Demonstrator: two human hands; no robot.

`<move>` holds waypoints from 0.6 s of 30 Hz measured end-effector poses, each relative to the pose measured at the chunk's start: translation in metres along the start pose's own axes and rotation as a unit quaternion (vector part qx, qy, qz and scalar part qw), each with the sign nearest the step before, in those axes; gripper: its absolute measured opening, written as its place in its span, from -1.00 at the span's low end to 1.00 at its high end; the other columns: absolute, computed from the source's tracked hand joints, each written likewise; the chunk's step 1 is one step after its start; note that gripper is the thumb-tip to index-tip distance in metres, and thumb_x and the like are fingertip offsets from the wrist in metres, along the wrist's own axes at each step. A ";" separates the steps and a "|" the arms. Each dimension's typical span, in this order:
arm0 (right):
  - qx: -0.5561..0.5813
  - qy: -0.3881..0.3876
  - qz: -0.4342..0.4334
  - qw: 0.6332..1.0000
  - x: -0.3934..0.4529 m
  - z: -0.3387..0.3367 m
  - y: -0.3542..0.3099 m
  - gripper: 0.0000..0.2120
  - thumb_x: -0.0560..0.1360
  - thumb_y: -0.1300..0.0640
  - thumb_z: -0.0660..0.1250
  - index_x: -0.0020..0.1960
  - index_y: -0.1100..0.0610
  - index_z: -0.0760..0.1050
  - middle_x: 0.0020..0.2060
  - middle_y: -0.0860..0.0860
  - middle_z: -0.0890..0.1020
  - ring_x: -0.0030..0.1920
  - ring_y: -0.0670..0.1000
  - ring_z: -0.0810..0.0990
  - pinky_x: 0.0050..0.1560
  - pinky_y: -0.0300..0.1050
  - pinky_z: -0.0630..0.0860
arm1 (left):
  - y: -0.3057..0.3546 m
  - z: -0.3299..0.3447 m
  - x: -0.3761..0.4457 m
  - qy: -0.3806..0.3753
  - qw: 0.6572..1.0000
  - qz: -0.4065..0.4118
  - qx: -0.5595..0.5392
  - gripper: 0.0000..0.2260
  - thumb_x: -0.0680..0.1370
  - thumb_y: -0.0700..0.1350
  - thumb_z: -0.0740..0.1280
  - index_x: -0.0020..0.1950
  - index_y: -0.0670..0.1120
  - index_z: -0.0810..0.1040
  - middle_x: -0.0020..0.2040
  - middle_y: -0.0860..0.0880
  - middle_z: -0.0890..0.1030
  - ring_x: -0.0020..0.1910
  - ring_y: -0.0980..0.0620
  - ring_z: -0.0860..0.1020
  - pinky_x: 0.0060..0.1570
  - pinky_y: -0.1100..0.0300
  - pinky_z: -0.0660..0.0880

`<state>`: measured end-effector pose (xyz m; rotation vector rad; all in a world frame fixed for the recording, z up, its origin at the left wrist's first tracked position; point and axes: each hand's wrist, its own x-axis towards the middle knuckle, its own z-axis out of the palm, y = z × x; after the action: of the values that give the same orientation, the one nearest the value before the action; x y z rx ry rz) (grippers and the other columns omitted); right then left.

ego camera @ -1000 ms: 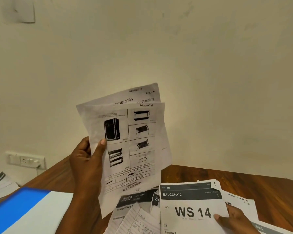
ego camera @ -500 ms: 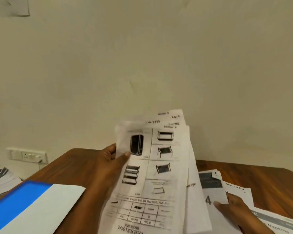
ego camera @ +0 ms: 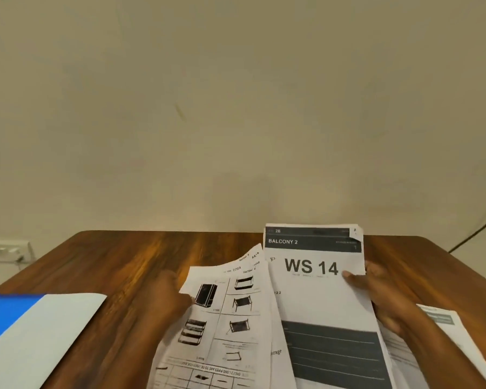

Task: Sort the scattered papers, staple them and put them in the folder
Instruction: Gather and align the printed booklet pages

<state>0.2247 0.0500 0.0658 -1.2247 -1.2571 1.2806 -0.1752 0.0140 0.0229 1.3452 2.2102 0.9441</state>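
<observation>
Now my left hand point(ego camera: 171, 299) pinches white furniture-diagram sheets point(ego camera: 222, 318); my right hand point(ego camera: 376, 293) grips white "WS 14" page point(ego camera: 314, 290). Blue-and-white folder point(ego camera: 34, 332) lies left, more white papers point(ego camera: 446, 327) right, on brown wooden table point(ego camera: 124, 262).

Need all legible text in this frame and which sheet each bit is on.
"2B", "BALCONY 2", "WS 14": WS 14 sheet, held by right hand.
"ONLY 2 LONG PIPES ARE TO BE USED", upside down: furniture sheet, held by left hand.
"2723", "SECTION": sheets behind it.
"rage", partial: between the two.
Small print, table cells, paper at right: blurred, unreadable.
</observation>
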 end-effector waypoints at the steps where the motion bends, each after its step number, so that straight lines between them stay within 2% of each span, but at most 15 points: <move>1: -0.008 0.009 -0.013 1.000 -0.001 -0.006 -0.008 -0.62 0.51 0.21 0.47 0.31 0.20 0.54 0.13 0.16 0.73 0.05 0.28 0.74 0.16 0.39 0.61 | 0.000 0.007 0.005 0.029 0.998 0.021 0.052 -0.58 0.42 -0.06 0.63 0.19 -0.02 0.56 0.07 -0.03 0.67 0.02 -0.07 0.66 -0.09 0.05 0.62; 2: -0.012 0.014 -0.026 0.999 -0.002 -0.010 -0.017 -0.71 0.58 0.26 0.39 0.29 0.19 0.55 0.14 0.16 0.73 0.06 0.26 0.74 0.18 0.39 0.60 | 0.002 0.014 0.007 0.052 0.996 0.045 0.064 -0.45 0.38 -0.02 0.65 0.29 -0.02 0.52 0.14 -0.06 0.65 0.07 -0.09 0.64 0.00 -0.02 0.63; 4: -0.012 0.027 -0.054 0.998 -0.004 -0.025 -0.035 -0.78 0.61 0.28 0.33 0.24 0.16 0.58 0.10 0.12 0.75 0.03 0.18 0.76 0.09 0.25 0.67 | 0.017 0.027 0.000 0.058 0.995 0.080 -0.022 -0.33 0.41 -0.02 0.65 0.44 -0.04 0.45 0.27 -0.10 0.62 0.14 -0.08 0.59 0.08 -0.01 0.57; 5: -0.013 0.040 -0.065 0.997 -0.009 -0.029 -0.046 -0.78 0.61 0.27 0.33 0.23 0.14 0.59 0.09 0.09 0.75 0.03 0.18 0.75 0.08 0.20 0.67 | 0.027 0.031 -0.008 0.044 0.993 0.096 -0.056 -0.34 0.44 -0.02 0.65 0.46 -0.03 0.45 0.28 -0.08 0.61 0.13 -0.04 0.57 0.03 0.06 0.54; 7: -0.013 0.076 -0.087 0.993 -0.015 -0.038 -0.065 -0.80 0.60 0.25 0.37 0.20 0.11 0.61 0.04 0.06 0.76 0.05 0.19 0.73 0.11 0.18 0.63 | 0.042 0.038 -0.021 0.009 0.984 0.139 -0.108 -0.45 0.45 0.02 0.63 0.37 0.07 0.50 0.22 0.03 0.61 0.12 0.05 0.58 -0.08 0.22 0.51; 9: 0.015 0.115 -0.129 0.985 -0.021 -0.047 -0.078 -0.79 0.44 0.19 0.51 0.07 0.09 0.67 -0.04 0.00 0.77 -0.02 0.15 0.74 -0.08 0.01 0.68 | 0.050 0.042 -0.034 -0.036 0.974 0.164 -0.151 -0.58 0.48 0.11 0.58 0.27 0.13 0.54 0.15 0.13 0.64 0.11 0.10 0.63 -0.10 0.36 0.51; 11: 0.028 0.110 -0.140 0.984 -0.026 -0.052 -0.085 -0.59 0.21 0.05 0.57 0.05 0.10 0.70 -0.01 0.03 0.78 -0.06 0.12 0.77 -0.19 -0.10 0.70 | 0.060 0.043 -0.044 -0.090 0.959 0.163 -0.215 -0.62 0.50 0.22 0.46 0.24 0.09 0.61 0.08 0.13 0.71 0.10 0.05 0.69 -0.08 0.37 0.58; 12: 0.030 0.089 -0.134 0.987 -0.028 -0.050 -0.087 -0.58 0.22 0.07 0.56 0.08 0.11 0.68 0.01 0.08 0.77 -0.08 0.12 0.77 -0.21 -0.10 0.70 | 0.064 0.043 -0.048 -0.125 0.944 0.154 -0.264 -0.57 0.49 0.27 0.39 0.24 0.05 0.64 0.05 0.09 0.74 0.10 0.01 0.71 -0.04 0.31 0.63; 15: 0.016 0.004 -0.052 0.998 -0.021 -0.028 -0.072 -0.74 0.48 0.29 0.42 0.17 0.18 0.62 0.02 0.18 0.76 -0.07 0.22 0.77 -0.18 0.12 0.72 | 0.076 0.042 -0.058 -0.230 0.890 0.124 -0.373 -0.44 0.54 0.31 0.22 0.30 -0.06 0.63 0.11 -0.08 0.76 0.09 -0.16 0.73 0.10 -0.04 0.67; 18: -0.026 -0.044 0.001 0.999 -0.006 0.010 -0.039 -0.77 0.58 0.33 0.36 0.23 0.23 0.56 0.05 0.21 0.75 -0.01 0.28 0.75 0.06 0.30 0.67 | 0.077 0.041 -0.061 -0.242 0.881 0.098 -0.394 -0.47 0.58 0.28 0.21 0.33 -0.05 0.62 0.16 -0.07 0.76 0.12 -0.13 0.74 0.17 -0.10 0.67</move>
<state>0.2140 0.0448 0.1051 -1.2175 -1.3599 1.3228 -0.0728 -0.0011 0.0480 1.2129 1.1225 1.2245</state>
